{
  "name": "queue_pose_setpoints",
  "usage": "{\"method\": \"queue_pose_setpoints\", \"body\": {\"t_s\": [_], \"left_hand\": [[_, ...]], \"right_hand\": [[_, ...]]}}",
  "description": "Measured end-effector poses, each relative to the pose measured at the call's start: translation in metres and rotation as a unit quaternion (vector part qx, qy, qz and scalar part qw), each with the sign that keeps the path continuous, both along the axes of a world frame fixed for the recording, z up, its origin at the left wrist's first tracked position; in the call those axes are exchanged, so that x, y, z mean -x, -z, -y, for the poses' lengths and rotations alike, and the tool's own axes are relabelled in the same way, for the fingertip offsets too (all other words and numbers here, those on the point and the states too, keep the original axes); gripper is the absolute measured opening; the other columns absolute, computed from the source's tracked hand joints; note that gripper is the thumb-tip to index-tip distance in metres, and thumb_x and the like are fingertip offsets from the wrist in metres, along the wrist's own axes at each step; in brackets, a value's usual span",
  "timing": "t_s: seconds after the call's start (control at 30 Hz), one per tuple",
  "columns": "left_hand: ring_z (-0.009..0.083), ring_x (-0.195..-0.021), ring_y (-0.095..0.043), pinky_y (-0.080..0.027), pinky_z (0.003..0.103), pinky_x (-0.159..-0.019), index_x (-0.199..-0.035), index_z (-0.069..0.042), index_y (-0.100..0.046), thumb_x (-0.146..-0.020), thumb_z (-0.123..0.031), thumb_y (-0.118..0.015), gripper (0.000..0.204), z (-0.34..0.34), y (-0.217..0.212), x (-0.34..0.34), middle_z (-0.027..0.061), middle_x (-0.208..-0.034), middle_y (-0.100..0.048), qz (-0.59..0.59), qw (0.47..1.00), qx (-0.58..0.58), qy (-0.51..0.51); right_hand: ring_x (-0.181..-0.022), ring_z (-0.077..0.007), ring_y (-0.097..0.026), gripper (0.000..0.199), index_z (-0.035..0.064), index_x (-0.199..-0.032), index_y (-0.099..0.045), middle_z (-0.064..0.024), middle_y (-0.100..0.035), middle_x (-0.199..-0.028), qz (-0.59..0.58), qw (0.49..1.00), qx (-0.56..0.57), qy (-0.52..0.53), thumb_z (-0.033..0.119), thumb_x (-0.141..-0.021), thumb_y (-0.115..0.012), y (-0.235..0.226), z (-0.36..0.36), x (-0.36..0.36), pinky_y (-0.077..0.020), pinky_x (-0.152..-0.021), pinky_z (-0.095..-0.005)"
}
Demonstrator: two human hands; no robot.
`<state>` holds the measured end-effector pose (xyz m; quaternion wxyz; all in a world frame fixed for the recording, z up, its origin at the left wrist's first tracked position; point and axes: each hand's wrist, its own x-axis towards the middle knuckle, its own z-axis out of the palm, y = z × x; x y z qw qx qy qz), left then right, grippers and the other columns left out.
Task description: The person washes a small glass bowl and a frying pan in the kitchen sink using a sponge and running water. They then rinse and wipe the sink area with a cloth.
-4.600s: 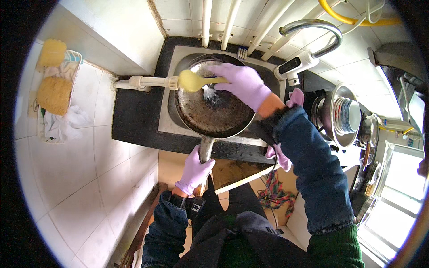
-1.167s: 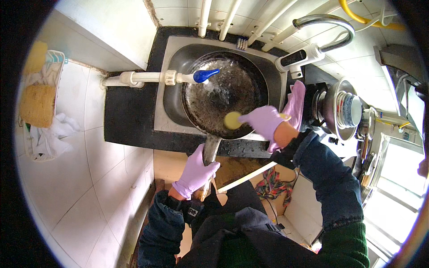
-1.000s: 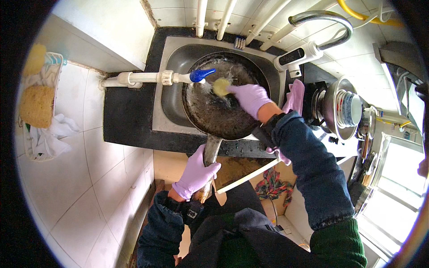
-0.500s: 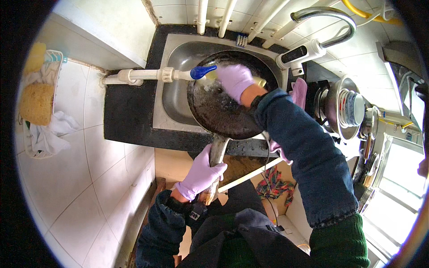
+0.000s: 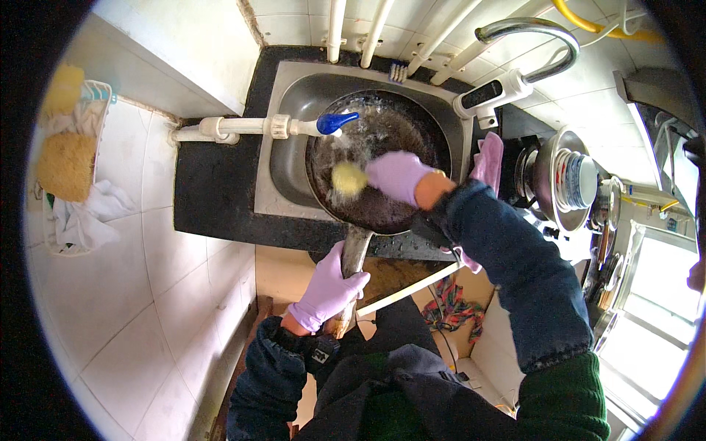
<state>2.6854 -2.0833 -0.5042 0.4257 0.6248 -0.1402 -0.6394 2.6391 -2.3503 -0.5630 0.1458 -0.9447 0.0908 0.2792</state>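
Observation:
A dark, worn wok point(image 5: 386, 143) rests in the steel sink, its inside wet and streaked with pale suds. My left hand point(image 5: 327, 287), in a lilac glove, is closed around the wok's wooden handle point(image 5: 356, 250), which sticks out over the front edge. My right hand point(image 5: 401, 176), gloved alike, is closed on a pale yellow scrub brush point(image 5: 348, 178). Its round head lies against the near left part of the wok's inside. Motion smears the brush and fingers, and the glove hides the brush's handle.
A white pipe with a blue-lever tap point(image 5: 337, 123) reaches over the sink point(image 5: 290, 173) from the left. Behind stands a curved faucet point(image 5: 489, 95). A pink cloth point(image 5: 487, 158) and stacked bowls point(image 5: 573, 178) are at the right. A basket with a sponge point(image 5: 66, 165) hangs left.
My right hand has moved the brush toward me, from the wok's far side to its near left part. The wok has shifted slightly; my left hand keeps its grip.

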Motion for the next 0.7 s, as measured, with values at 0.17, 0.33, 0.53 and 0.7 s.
{"method": "queue_pose_setpoints", "body": {"t_s": [0.17, 0.33, 0.53, 0.7], "left_hand": [[0.0148, -0.067, -0.064, -0.054, 0.031, -0.060, -0.136, 0.003, -0.042, -0.090, -0.010, -0.067, 0.054, -0.001, -0.003, 0.005, 0.0082, -0.089, -0.061, -0.023, 0.999, 0.005, -0.026], [0.0149, -0.065, -0.064, -0.053, 0.030, -0.058, -0.135, 0.004, -0.043, -0.090, -0.010, -0.067, 0.054, 0.003, -0.006, 0.017, 0.0081, -0.088, -0.060, 0.009, 0.999, 0.003, -0.040], [0.0147, -0.062, -0.063, -0.053, 0.030, -0.057, -0.134, 0.004, -0.044, -0.088, -0.009, -0.067, 0.052, 0.005, -0.017, 0.026, 0.0065, -0.083, -0.060, 0.029, 0.998, -0.018, -0.054], [0.0149, -0.064, -0.063, -0.052, 0.030, -0.056, -0.135, 0.004, -0.041, -0.090, -0.010, -0.067, 0.054, 0.010, -0.023, 0.025, 0.0069, -0.088, -0.059, -0.022, 0.999, -0.007, -0.049]], "right_hand": [[-0.080, -0.0293, -0.075, 0.020, 0.0118, -0.091, -0.077, -0.0147, -0.074, -0.086, -0.099, 0.979, 0.176, -0.005, 0.024, -0.088, -0.061, -0.025, 0.037, 0.036, -0.0590, -0.067, -0.0427], [-0.077, -0.0372, -0.073, 0.019, 0.0059, -0.090, -0.075, -0.0188, -0.073, -0.083, 0.019, 0.994, 0.087, 0.055, 0.017, -0.088, -0.060, -0.009, 0.028, -0.009, -0.0593, -0.065, -0.0471], [-0.084, -0.0313, -0.074, 0.017, 0.0084, -0.088, -0.077, -0.0149, -0.075, -0.088, -0.119, 0.985, 0.125, -0.025, 0.019, -0.086, -0.063, -0.040, 0.032, 0.050, -0.0583, -0.073, -0.0443], [-0.083, -0.0295, -0.075, 0.015, 0.0096, -0.090, -0.078, -0.0114, -0.076, -0.089, -0.005, 0.974, 0.202, 0.099, 0.017, -0.084, -0.067, -0.028, 0.065, 0.001, -0.0586, -0.065, -0.0409]]}}
